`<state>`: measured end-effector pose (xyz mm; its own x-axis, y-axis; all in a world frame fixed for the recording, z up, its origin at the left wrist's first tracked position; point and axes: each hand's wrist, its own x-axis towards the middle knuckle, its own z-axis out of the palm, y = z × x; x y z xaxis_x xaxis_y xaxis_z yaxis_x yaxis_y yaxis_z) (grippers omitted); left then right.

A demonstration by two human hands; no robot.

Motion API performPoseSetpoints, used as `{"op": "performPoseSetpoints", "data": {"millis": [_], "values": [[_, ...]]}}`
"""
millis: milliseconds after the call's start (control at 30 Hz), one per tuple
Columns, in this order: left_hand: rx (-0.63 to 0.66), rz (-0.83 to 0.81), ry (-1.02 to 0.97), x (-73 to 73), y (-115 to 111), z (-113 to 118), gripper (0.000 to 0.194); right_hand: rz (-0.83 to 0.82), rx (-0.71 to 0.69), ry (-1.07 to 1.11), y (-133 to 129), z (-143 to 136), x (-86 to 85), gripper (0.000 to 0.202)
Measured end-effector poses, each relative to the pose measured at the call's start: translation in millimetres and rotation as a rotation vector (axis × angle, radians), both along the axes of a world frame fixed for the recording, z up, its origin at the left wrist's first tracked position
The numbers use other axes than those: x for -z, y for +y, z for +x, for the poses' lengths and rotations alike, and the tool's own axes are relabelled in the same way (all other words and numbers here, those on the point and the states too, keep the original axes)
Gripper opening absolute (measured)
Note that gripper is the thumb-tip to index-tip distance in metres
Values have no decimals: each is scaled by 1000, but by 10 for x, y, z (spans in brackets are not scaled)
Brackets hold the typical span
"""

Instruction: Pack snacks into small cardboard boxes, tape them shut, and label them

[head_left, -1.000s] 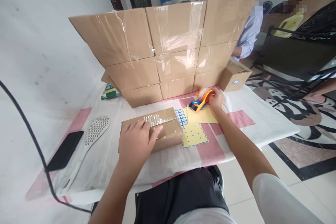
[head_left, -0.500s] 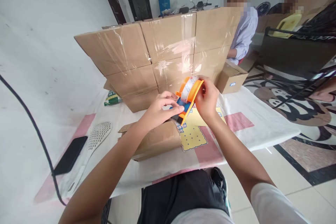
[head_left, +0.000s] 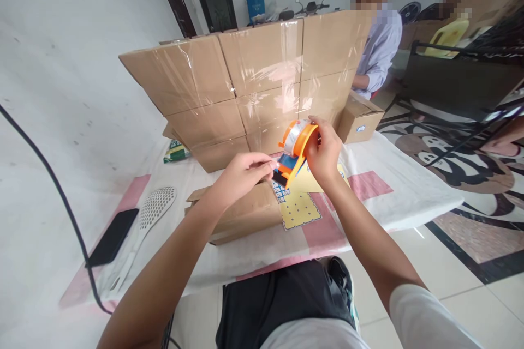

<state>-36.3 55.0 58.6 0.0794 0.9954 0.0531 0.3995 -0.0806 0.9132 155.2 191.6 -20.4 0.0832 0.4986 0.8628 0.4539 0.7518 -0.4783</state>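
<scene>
Your frame: soft, diffuse light.
You get white glare off glossy clear tape [head_left: 289, 95] on the brown cardboard boxes [head_left: 200, 73]; orange-and-blue plastic tape dispenser [head_left: 303, 144] reads fairly crisp, dark fabric chair [head_left: 458, 76] smears at right, wide-angle edges stretch, pixelation masks the lilac-shirted person [head_left: 383, 38].

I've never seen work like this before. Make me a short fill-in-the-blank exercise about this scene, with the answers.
1. The right hand grips a dispenser holding a roll of ____.
2. Of the two hands, the ____ one is nearer the phone.
3. The phone is coloured ____.
4. In the picture, the skimmer lies to the phone's ____.

Missing words: tape; left; black; right.
</scene>
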Motion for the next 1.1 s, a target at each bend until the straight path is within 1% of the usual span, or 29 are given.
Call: {"op": "performPoseSetpoints", "data": {"millis": [33,133,167,233,333,467,533,633,733,833,933,1000,1100], "values": [[-7,-17,-24,-12,0,-12,22,-9,3,6,-2,14,15,39],[-29,-120,-86,2,-4,-28,41,-44,-1,29,2,46,50,38],[-21,-156,-97,22,-10,-20,43,-56,-5,34,7,51,57,37],[-16,-188,-121,70,-29,15,37,-81,-15,34,25,55,59,34],[-85,-168,-159,129,-74,88,32,-104,-25,24,66,51,33,30],[-166,-151,-195,167,-138,177,39,-84,-38,31,121,43,-8,26],[-199,-146,-200,182,-167,216,40,-89,-43,41,130,44,-3,24],[-245,-103,-147,193,-210,270,39,-142,-35,78,119,74,43,20],[-239,-66,-130,202,-247,326,36,-203,9,108,95,161,87,15],[-172,-99,-200,260,-272,390,34,-141,85,44,78,276,79,22],[-142,-109,-287,367,-276,459,33,-84,128,-20,80,354,48,29],[-165,-117,-327,427,-269,509,36,-123,115,-21,92,373,47,31],[-209,-113,-341,463,-259,591,40,-214,96,15,118,381,94,33]]}}
